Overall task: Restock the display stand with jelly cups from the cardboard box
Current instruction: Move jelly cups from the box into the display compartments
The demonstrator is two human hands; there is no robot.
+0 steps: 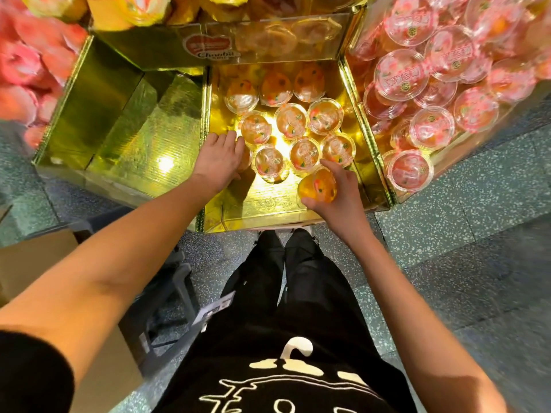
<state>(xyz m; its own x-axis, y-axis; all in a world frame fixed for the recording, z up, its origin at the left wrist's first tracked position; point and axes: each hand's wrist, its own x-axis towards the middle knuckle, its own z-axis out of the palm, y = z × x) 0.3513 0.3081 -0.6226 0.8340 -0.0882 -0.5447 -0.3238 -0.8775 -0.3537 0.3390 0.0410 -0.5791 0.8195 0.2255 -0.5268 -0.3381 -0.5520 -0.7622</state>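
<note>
In the head view, the person is standing over the gold display stand (262,205) and reaching into its middle compartment with both arms. The right hand (340,195) is grasping an orange jelly cup (317,186), fingers curled round it, just above the near right part of the floor. The left hand (219,158) is lying with fingers stretched forward against another cup at the left wall; whether it is gripping that cup I cannot tell. About ten orange cups (290,120) are sitting in one loose layer towards the far side, so the restocking is looking barely begun. The right compartment is brimming with pink cups (417,99). The cardboard box (32,263) is sitting near left on the floor.
</note>
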